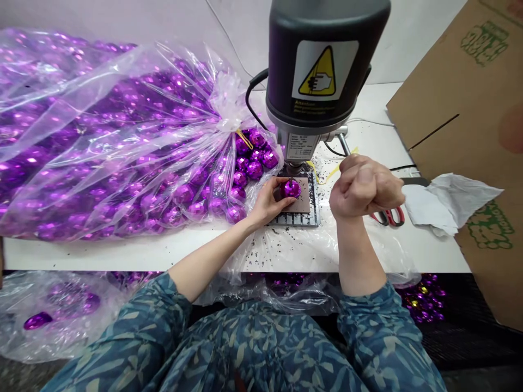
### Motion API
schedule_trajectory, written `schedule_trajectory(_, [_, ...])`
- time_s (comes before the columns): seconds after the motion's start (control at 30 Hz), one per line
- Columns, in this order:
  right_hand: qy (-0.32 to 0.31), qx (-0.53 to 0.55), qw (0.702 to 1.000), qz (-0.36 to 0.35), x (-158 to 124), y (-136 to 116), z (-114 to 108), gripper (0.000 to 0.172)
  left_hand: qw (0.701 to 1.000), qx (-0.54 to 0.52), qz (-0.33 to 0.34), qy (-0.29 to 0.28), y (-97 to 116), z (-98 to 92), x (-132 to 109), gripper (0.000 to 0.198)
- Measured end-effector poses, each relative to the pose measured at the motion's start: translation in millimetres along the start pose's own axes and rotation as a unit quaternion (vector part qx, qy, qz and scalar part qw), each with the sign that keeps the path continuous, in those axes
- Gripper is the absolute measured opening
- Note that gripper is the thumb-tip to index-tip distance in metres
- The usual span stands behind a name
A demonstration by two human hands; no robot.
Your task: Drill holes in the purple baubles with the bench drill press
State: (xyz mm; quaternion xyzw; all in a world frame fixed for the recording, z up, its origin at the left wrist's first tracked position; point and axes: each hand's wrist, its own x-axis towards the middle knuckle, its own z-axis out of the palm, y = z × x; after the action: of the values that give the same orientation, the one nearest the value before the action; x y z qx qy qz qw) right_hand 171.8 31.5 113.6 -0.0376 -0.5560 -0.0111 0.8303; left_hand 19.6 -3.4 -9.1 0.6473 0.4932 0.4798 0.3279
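Left hand (268, 203) pinches purple ball (291, 189), seemingly steadying it beneath machine (321, 106) | right hand (365, 186) fisted, 3 o'clock, apparently round lever (344, 142) for leverage

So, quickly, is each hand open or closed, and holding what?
Left hand: closed, pinching a shiny purple faceted ball.
Right hand: closed in a fist, apparently around a silver metal lever.
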Motion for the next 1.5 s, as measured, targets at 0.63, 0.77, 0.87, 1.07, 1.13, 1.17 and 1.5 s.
schedule_trajectory(0.63, [0.019, 0.023, 0.976, 0.215, 74.5, 7.5, 44.0, 0.047, 0.920, 0.134, 0.238, -0.280, 54.1, -15.4, -127.4, 0.035])
schedule_trajectory(0.77, [0.027, 0.054, 0.974, 0.218, 73.9, 7.7, 43.4, 0.040, 0.808, 0.296, 0.382, -0.336, 57.3, -16.0, -167.9, 0.041])
schedule_trajectory(0.87, [0.026, 0.072, 0.975, 0.210, 73.0, 9.1, 42.5, 0.037, 0.864, 0.255, 0.367, -0.232, 48.6, -19.0, -144.1, 0.032])
schedule_trajectory(1.07, [0.033, 0.068, 0.975, 0.211, 73.7, 11.0, 43.8, 0.048, 0.951, 0.285, 0.113, -0.042, 5.2, -60.0, 4.9, 0.043])
schedule_trajectory(1.13, [0.033, 0.051, 0.975, 0.214, 74.0, 11.1, 44.3, 0.052, 0.949, 0.299, 0.079, -0.061, -11.1, -73.1, 42.7, 0.035])
schedule_trajectory(1.17, [0.030, 0.046, 0.974, 0.219, 73.9, 11.2, 44.2, 0.051, 0.948, 0.300, 0.071, -0.079, -18.0, -77.1, 54.4, 0.031])
schedule_trajectory(1.5, [0.043, 0.043, 0.976, 0.211, 71.4, 14.8, 44.5, 0.044, 0.966, 0.256, 0.038, -0.006, -43.4, -82.9, 51.6, 0.035])
